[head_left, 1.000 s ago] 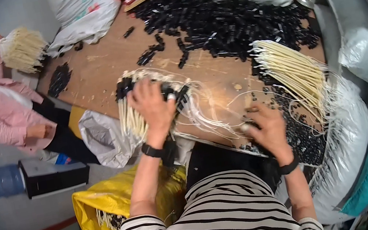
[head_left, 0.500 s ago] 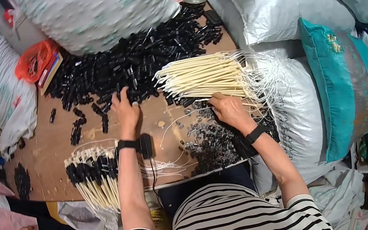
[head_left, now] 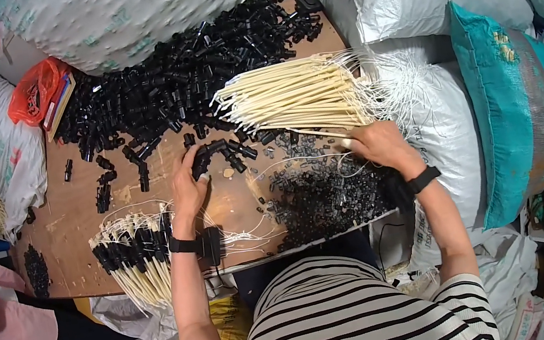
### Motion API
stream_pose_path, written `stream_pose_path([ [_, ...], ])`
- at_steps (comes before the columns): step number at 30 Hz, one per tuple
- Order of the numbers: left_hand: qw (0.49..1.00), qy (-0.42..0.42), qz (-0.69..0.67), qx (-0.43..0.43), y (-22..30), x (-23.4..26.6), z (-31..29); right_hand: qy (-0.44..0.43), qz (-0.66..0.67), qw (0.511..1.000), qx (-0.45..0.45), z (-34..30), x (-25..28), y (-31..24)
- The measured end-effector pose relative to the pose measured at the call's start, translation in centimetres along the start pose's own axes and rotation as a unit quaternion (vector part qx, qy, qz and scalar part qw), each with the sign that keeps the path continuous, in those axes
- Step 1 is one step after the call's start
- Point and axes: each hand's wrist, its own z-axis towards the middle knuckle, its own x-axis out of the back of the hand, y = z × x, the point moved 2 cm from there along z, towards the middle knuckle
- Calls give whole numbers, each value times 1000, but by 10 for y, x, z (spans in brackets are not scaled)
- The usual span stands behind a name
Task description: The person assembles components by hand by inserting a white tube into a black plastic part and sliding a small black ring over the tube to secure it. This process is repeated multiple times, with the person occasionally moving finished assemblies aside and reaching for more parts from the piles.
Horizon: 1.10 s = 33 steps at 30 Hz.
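My left hand (head_left: 187,191) is over the middle of the table, thumb and fingers closed around a black plastic connector piece (head_left: 199,164). More black pieces (head_left: 232,156) lie just right of its fingertips. My right hand (head_left: 383,145) pinches one end of a thin cream-coloured rod (head_left: 316,133), which points up and left; a thin white wire curls below the hand. Beyond the right hand lies a large bundle of cream rods (head_left: 292,97) with white wires trailing right. Small dark clear-looking parts (head_left: 327,193) are heaped below it.
A big heap of black connectors (head_left: 149,93) covers the table's far side under a bulging white sack (head_left: 129,20). At front left lie rods with black connectors fitted (head_left: 134,252). White sacks (head_left: 445,161) and a teal sack (head_left: 507,121) crowd the right. Another person's pink sleeve (head_left: 19,324) shows at left.
My left hand has drawn back from the black heap, with several connectors now nearer me. My right hand has moved right, and one rod now slants away from the bundle in its grip.
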Motion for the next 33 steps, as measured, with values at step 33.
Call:
stream_pose_path([
  [33, 989, 47, -135, 41, 65, -30, -47, 93, 253, 961, 66, -24, -26, -77],
])
